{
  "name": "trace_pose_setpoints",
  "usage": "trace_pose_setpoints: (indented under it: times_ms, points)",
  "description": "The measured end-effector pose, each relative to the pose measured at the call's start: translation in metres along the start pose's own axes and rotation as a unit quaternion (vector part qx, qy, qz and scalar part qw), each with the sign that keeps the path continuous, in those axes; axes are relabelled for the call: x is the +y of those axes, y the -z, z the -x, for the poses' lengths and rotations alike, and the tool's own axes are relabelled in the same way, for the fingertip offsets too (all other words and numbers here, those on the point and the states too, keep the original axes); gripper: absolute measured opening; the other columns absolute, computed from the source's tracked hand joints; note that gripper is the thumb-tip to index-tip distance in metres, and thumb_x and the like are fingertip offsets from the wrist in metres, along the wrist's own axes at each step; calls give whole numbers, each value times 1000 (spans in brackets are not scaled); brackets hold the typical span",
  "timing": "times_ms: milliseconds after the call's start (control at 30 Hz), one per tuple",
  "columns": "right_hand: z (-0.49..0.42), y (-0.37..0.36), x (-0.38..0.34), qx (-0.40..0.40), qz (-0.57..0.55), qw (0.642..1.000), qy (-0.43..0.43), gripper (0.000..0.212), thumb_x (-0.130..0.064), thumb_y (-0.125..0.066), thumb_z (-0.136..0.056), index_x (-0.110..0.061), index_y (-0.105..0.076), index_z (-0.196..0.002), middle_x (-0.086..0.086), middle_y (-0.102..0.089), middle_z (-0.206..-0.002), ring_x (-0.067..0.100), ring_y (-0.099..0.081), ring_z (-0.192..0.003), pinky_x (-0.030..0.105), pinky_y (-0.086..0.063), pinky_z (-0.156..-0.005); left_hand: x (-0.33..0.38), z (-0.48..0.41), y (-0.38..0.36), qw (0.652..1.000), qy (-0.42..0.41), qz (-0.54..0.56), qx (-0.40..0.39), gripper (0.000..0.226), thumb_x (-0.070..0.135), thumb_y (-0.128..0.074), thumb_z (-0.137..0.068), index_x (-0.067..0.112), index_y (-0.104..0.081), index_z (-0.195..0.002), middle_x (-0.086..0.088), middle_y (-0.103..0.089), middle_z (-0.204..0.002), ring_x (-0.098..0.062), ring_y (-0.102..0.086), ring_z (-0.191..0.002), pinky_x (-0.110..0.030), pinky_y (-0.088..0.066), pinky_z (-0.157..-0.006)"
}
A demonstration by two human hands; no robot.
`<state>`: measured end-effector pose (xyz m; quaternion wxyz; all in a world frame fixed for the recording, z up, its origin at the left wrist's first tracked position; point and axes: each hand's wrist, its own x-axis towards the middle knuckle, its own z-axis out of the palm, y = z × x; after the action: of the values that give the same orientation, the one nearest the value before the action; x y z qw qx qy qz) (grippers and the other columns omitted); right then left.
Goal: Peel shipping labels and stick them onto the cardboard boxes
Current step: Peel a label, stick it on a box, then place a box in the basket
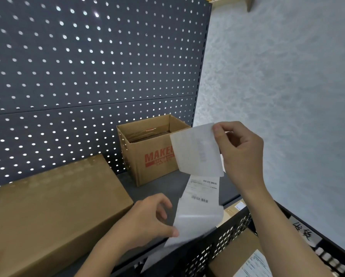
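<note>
— Where's the label (197, 150)?
— Lifted off the strip (199, 210), pinched in the right hand (241, 154) before the open box (147, 148).
— The left hand (147, 216)?
— Its grip holds the strip over the shelf (163, 182), beside a flat box (53, 212).

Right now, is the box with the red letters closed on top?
No, the box with red letters stands open on the shelf, its flaps up so you can see down inside it.
</note>
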<state>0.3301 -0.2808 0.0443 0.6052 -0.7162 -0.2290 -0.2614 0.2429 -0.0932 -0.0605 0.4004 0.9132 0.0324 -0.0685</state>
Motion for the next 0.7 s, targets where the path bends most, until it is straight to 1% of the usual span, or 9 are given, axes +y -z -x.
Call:
trace_pose_setpoints:
  times_ms: [67,133,167,233,300,367,467,600,700]
  points:
    - [1,-2,-1,-10,-7,1000,11,15,-19,-63,-93,-26,-69,-83,-7,-68,-83,19,-62,-71,25,-49,-62,7,10,10,997,-21,65,44,49,49,-88,-62,34,-62,-100,5,-66,-90,-3,-62,-77,-20,-48,-68]
    - [2,-6,-2,-24,-7,999,25,15,-17,-63,-93,-26,-68,-82,-8,-67,-82,17,-60,-70,22,-46,-61,18,15,19,974,-39,197,104,41,51,-80,-70,22,-67,-96,-4,-69,-85,-14,-64,-73,-28,-51,-64]
    - [4,-8,-3,-31,-1,999,35,16,-17,-62,-93,-27,-67,-82,-9,-66,-81,15,-59,-69,20,-44,-61,23,16,23,952,-40,280,121,43,50,-72,-73,14,-69,-96,-10,-70,-84,-20,-65,-73,-31,-51,-63]
    - [11,-15,-4,-46,4,997,56,18,-15,-63,-93,-28,-66,-80,-12,-63,-79,10,-56,-68,17,-41,-61,34,15,30,891,-22,435,128,51,46,-62,-78,1,-69,-99,-20,-71,-87,-26,-66,-73,-30,-52,-60]
    - [21,-22,-6,-76,-8,994,80,18,-14,-63,-92,-27,-66,-81,-13,-63,-79,8,-56,-71,15,-40,-63,42,14,36,844,-1,521,124,54,45,-56,-85,-4,-67,-103,-23,-71,-93,-29,-67,-74,-30,-53,-60]
    - [32,-29,-6,-128,6,983,132,12,-15,-63,-92,-22,-68,-84,-14,-63,-84,9,-59,-77,14,-41,-66,46,14,41,825,6,553,118,54,46,-52,-92,-3,-69,-104,-24,-72,-95,-28,-68,-76,-30,-54,-62]
    - [45,-36,-2,-191,32,958,211,11,-17,-62,-92,-13,-72,-89,-8,-64,-92,4,-58,-80,12,-43,-68,46,16,44,817,4,563,125,49,45,-50,-95,1,-72,-98,-19,-71,-86,-24,-68,-72,-30,-52,-64]
    - [52,-39,6,-244,31,942,229,15,-20,-61,-93,-10,-73,-94,-4,-64,-97,3,-59,-86,11,-44,-73,39,20,44,827,8,540,157,32,25,-53,-98,2,-70,-112,-18,-74,-99,-24,-69,-78,-35,-52,-73]
    - [56,-40,11,-287,26,931,223,17,-24,-62,-93,-12,-74,-95,-6,-65,-97,7,-61,-92,17,-50,-79,35,25,43,832,15,519,196,24,9,-51,-99,4,-70,-113,-14,-75,-102,-22,-70,-80,-37,-53,-79]
